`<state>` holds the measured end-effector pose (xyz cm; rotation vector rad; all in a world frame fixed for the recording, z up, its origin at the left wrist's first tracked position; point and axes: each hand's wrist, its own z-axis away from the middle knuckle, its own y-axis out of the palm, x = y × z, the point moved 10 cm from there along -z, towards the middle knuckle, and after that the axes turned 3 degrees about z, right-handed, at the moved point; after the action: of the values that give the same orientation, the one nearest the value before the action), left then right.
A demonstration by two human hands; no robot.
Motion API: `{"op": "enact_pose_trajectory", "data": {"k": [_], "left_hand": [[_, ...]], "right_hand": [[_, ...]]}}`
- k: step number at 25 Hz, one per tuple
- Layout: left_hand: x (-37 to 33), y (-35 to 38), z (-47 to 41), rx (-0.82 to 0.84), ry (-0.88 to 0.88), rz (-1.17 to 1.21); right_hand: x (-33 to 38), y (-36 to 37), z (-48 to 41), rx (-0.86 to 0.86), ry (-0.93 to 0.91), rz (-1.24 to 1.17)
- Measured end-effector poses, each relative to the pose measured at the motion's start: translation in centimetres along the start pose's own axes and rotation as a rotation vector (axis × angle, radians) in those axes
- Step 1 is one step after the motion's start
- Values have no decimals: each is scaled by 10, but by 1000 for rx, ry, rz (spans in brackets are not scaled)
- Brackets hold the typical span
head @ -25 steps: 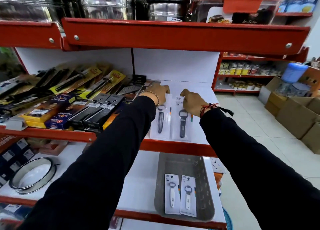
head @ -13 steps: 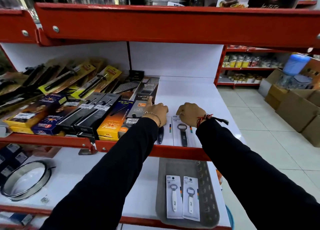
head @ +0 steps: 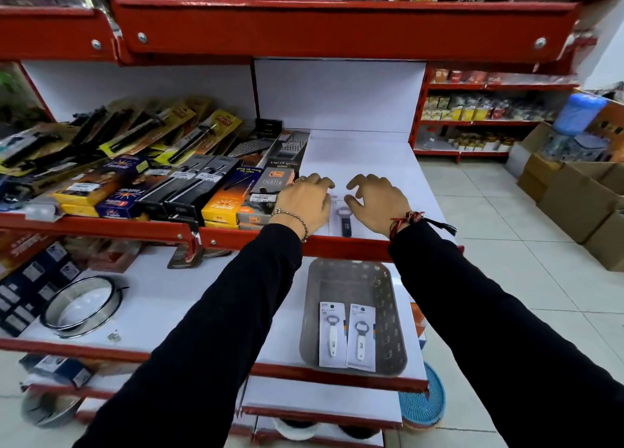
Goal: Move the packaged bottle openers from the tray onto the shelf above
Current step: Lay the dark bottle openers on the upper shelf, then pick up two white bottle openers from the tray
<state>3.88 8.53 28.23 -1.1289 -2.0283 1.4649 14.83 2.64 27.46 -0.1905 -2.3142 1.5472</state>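
Observation:
A grey plastic tray (head: 391, 299) sits on the lower white shelf and holds two carded white-handled bottle openers (head: 332, 334), (head: 362, 338) side by side. On the shelf above (head: 368, 157), near its red front lip, lies a carded dark-handled bottle opener (head: 345, 219); a second one beside it is hidden under my left hand. My left hand (head: 305, 202) hovers palm down over that spot. My right hand (head: 378, 201) hovers just right of the visible opener. Both hands have fingers spread and hold nothing.
Boxed lighters (head: 226, 201), graters (head: 290, 147) and carded tools fill the upper shelf's left part. A metal ring pan (head: 82, 305) lies on the lower shelf at left. Cardboard boxes (head: 580, 194) stand on the tiled floor at right. A red shelf edge (head: 337, 30) overhangs above.
Both hands have drawn back toward the shelf's front edge, leaving the two dark-handled openers on the upper shelf. The fingers have lifted and spread. The camera has tilted down slightly.

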Motion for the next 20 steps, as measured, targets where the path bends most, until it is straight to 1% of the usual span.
{"op": "enact_pose_trajectory", "data": {"k": [4,7,9,11,14,17,20], "left_hand": [[-25,-23,47,-102,40,75],[-34,-21,89,-174,54,171],[-39,0,111,-143,75,196],[-40,35,126,-38,63,189],[-32,106,135,161,21,188],[-18,179,129,360,-29,175],[-4,247,120,553,-64,151]], "right_hand": [[15,-34,59,-137,-52,-91],[20,-24,108,-108,-85,-206],[17,4,132,-33,-87,-241],[5,45,146,91,-44,-227],[-23,117,154,290,51,-181],[-51,177,153,413,122,-98],[-74,228,146,517,140,10]]}}
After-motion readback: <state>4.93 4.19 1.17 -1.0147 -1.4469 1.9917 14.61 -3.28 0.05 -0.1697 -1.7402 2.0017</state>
